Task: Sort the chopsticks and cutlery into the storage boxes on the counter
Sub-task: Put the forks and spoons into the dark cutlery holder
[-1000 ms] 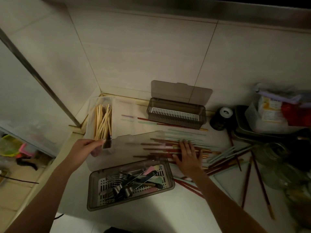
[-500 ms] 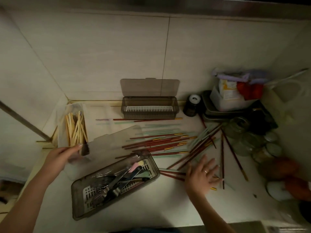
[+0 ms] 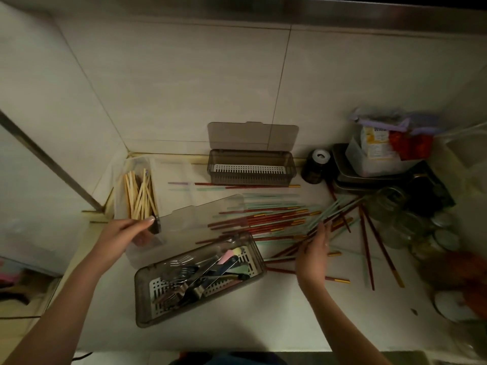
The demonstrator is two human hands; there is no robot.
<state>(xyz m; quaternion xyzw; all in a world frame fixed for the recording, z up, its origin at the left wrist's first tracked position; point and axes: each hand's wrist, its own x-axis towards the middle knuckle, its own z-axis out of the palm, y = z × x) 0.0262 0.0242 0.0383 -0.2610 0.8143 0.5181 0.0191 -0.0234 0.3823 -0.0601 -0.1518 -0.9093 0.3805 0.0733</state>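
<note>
Nearest the front edge of the worktop [image 3: 263, 325] sits a smoky grey storage box [image 3: 147, 299], its lid swung open behind it, its long axis running from front-left up toward back-right. Inside, on a white perforated tray, lie forks, spoons and other cutlery [image 3: 195, 275], handles pointing mostly toward the back-right end; a pink and a pale yellow handle tip show there.

The right hand [image 3: 313, 256] is just right of this box, fingers extended and a little apart, resting on a bundle of loose chopsticks [image 3: 268, 219]; whether it pinches any cannot be told. These chopsticks are dark red with gold ends and pale green, spread over the middle of the worktop, most lying left to right with gold tips to the right. Some fan out diagonally toward the right edge, and a few near that edge point front to back.

The left hand [image 3: 123, 233] grips the near end of a clear box [image 3: 131, 164] at the back-left corner, thumb along its rim. It holds pale wooden chopsticks [image 3: 139, 193] lying front to back.

Against the back wall stands an empty grey box [image 3: 250, 167], lid upright, long axis left to right. At the back-right corner are a dark jar [image 3: 316, 164], stacked trays [image 3: 369, 177], glass jars [image 3: 411, 219] and a packet [image 3: 374, 143] whose print is unreadable.
</note>
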